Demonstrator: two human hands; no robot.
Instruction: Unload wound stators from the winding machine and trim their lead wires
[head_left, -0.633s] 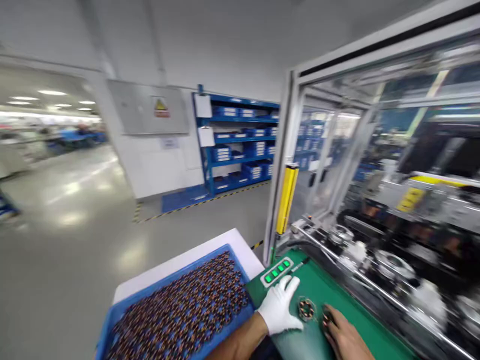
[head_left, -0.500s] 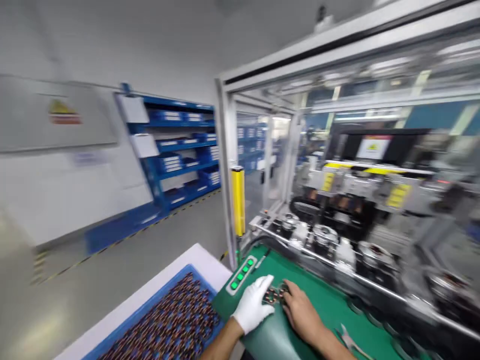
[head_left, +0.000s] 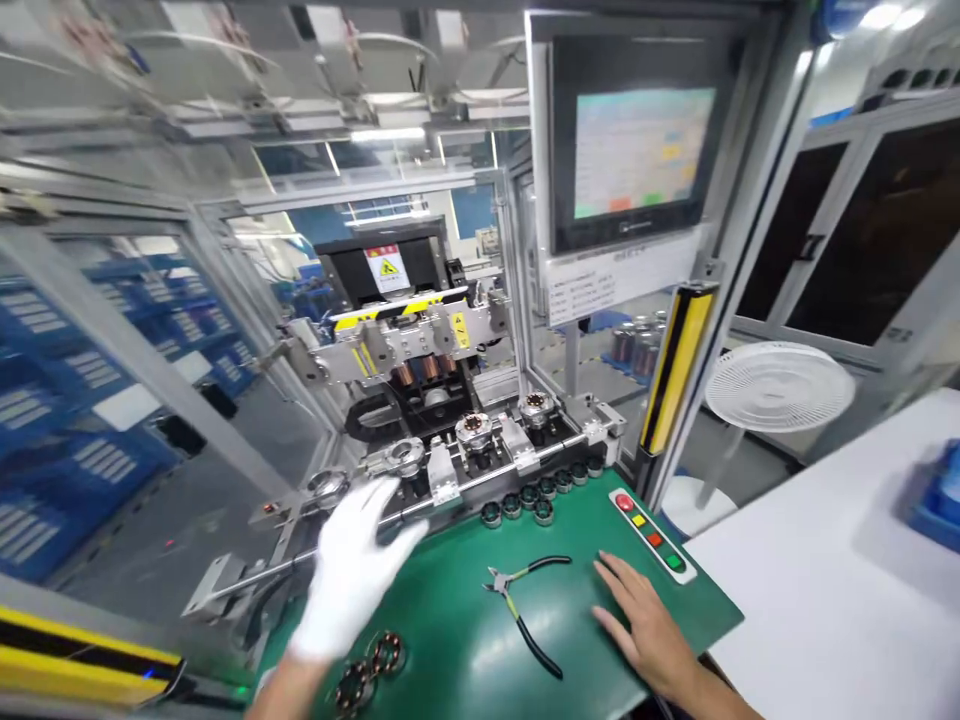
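Note:
My left hand (head_left: pixel 351 570), in a white glove, is raised above the left part of the green mat (head_left: pixel 465 600), before the machine's front rail. Its fingers are apart and it holds nothing. Below it to the right lie copper-wound rings (head_left: pixel 388 652) on the mat. Over the mat's right side my right hand (head_left: pixel 637 620) is bare, its fingers spread and nothing in them. Between the hands are open pliers (head_left: pixel 517 600) with black and green handles. Several dark metal rings (head_left: pixel 529 497) stand grouped along the mat's back edge.
Behind the rail, round metal fixtures (head_left: pixel 405 455) sit in a row; a copper-wound part shows in one fixture (head_left: pixel 474 428). A button panel (head_left: pixel 652 537) lies at right. A screen (head_left: pixel 637 150), yellow posts (head_left: pixel 679 370) and a white fan (head_left: pixel 780 388) stand around.
The view has swung right. My hands, earlier together at the copper-wound rings, are now apart; the rings lie on the mat, released. The left hand is up near the rail, the right near the button panel.

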